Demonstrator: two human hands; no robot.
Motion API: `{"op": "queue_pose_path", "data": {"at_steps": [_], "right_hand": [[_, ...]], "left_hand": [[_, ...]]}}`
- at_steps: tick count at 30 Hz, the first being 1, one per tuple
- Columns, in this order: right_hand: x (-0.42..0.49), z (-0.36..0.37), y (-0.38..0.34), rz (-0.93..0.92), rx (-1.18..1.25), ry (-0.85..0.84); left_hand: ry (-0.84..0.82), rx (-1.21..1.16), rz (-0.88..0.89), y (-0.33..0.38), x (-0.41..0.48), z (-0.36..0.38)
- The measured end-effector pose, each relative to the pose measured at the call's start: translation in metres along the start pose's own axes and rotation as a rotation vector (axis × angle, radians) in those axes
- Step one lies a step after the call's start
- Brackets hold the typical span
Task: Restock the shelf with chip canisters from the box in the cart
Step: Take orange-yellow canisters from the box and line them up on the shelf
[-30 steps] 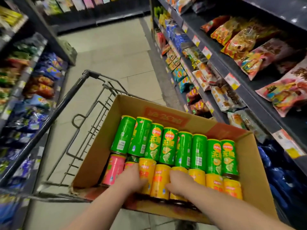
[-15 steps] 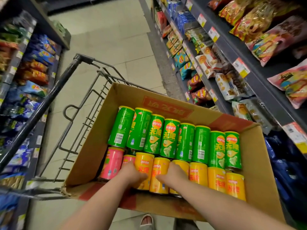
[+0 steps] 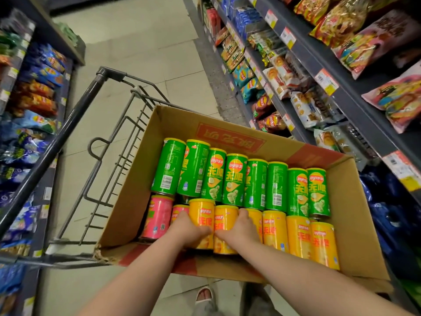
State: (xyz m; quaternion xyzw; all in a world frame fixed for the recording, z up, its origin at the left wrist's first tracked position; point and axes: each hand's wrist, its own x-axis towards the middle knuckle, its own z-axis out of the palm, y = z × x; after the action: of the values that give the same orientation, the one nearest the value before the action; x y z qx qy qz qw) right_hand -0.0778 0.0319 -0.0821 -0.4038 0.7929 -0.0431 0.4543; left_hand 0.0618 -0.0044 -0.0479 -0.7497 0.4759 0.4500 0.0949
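A cardboard box (image 3: 355, 224) sits in a wire cart (image 3: 75, 119). In the box's far row lie green canisters (image 3: 234, 179); in its near row, pink canisters (image 3: 157, 220) and yellow ones. The left hand (image 3: 191, 229) grips one yellow canister (image 3: 201, 213); the right hand (image 3: 238, 231) grips the next yellow canister (image 3: 225, 218). A snack shelf (image 3: 341, 71) stands right of the box.

1. A cardboard box (image 3: 352, 224) sat in a wire cart (image 3: 68, 123) in a store aisle.
2. Green canisters (image 3: 234, 179) lay in the far row, with pink canisters (image 3: 157, 215) at the near left.
3. The left hand (image 3: 190, 230) gripped the leftmost yellow canister (image 3: 201, 210).
4. The right hand (image 3: 238, 230) gripped the next yellow canister (image 3: 225, 216).
5. Snack bags (image 3: 360, 49) filled the right-hand shelf (image 3: 369, 124).
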Motion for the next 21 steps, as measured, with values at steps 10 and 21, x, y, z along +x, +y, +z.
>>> {"op": "queue_pose_path", "data": {"at_steps": [10, 21], "right_hand": [[-0.049, -0.055, 0.013, -0.071, 0.374, 0.167], [-0.148, -0.066, 0.034, -0.087, 0.568, 0.459]], "left_hand": [[-0.029, -0.23, 0.305, 0.018, -0.051, -0.016], [-0.041, -0.302, 0.631, 0.008, -0.111, -0.013]]}}
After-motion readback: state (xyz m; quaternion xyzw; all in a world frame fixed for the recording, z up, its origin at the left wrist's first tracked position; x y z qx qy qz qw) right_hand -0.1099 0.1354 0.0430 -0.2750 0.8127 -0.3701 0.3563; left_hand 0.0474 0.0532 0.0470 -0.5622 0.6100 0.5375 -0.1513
